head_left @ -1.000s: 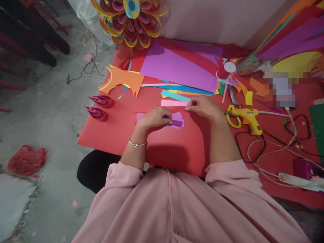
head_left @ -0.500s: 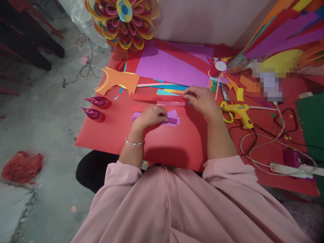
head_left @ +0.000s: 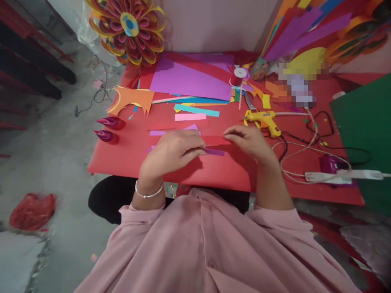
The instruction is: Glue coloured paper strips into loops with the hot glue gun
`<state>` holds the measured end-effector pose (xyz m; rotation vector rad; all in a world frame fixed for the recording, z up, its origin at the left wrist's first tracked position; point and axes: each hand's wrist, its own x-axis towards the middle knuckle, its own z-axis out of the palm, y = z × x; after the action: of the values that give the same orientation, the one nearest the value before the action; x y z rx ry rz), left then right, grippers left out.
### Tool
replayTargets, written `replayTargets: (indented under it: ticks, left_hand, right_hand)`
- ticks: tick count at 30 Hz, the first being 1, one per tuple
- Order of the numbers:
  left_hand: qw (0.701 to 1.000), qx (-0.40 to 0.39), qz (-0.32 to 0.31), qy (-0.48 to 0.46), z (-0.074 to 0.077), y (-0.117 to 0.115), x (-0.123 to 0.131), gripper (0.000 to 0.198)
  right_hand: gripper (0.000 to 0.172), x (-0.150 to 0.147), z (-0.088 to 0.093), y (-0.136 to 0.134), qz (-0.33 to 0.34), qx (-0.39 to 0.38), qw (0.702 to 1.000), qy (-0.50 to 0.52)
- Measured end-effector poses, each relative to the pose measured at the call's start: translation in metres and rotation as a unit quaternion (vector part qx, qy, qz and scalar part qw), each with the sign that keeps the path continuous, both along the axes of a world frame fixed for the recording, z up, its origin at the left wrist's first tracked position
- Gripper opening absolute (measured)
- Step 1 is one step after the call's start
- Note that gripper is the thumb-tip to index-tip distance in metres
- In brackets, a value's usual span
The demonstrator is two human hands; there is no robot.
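My left hand (head_left: 180, 148) is closed, its thumb and fingers pinching a purple paper strip (head_left: 216, 152) that sticks out to the right. Other purple strips (head_left: 157, 132) lie partly hidden behind that hand. My right hand (head_left: 249, 140) has its thumb and fingertips together at the right end of a red paper strip (head_left: 214, 140). Just beyond the hands, a pink strip (head_left: 191, 117) and a turquoise strip (head_left: 198, 110) rest on the red table (head_left: 122, 158).
A yellow glue gun (head_left: 264, 121), scissors (head_left: 249, 99) and tangled cables lie at the right. Two rolled magenta cones (head_left: 105, 135) stand at the left. Purple sheets (head_left: 192, 77), a ribbon spool (head_left: 237, 76) and a paper flower (head_left: 130, 24) are at the back.
The view has shifted. Both hands have come nearer the table's front edge, and the purple strip has moved with my left hand. The turquoise and pink strips are now uncovered.
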<state>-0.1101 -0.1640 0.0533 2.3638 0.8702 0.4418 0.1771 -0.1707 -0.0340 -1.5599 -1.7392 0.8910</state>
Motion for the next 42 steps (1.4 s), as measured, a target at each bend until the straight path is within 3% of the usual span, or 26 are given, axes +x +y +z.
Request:
replayTargets:
  ticks: [3,6,10,20,25,31,37,42]
  left_hand:
    - [0.997,0.010,0.050,0.056,-0.033,0.003,0.015,0.023]
    - [0.988,-0.009,0.112,0.109,-0.069,0.006,0.032,0.016]
    - [0.985,-0.066,0.129,0.097,-0.093,0.004,0.050,0.014]
    - [0.990,-0.059,0.096,0.079,-0.109,0.013,0.070,0.012]
    - [0.991,-0.001,0.093,0.101,-0.119,0.016,0.073,0.018]
    - [0.989,0.057,0.058,0.126,-0.119,0.013,0.058,0.034]
    - [0.986,0.046,0.079,0.140,-0.117,0.002,0.049,0.015]
    - [0.985,0.036,0.085,0.148,-0.116,-0.002,0.050,0.012]
  right_hand:
    - [0.018,-0.004,-0.023,-0.012,0.054,-0.015,0.997,-0.056]
    - [0.019,-0.007,-0.038,-0.019,0.059,-0.006,0.992,-0.113]
    - [0.026,0.001,-0.045,-0.026,0.050,0.039,0.992,-0.110]
    - [0.058,0.015,-0.057,-0.041,0.053,0.052,0.997,-0.024]
    - [0.045,0.013,-0.057,-0.040,0.050,0.063,0.996,-0.035]
    - [0.029,0.010,-0.058,-0.042,0.038,0.073,0.994,-0.066]
    - [0.023,0.008,-0.057,-0.044,0.033,0.059,0.992,-0.107]
    - [0.025,0.005,-0.048,-0.046,0.043,0.051,0.987,-0.147]
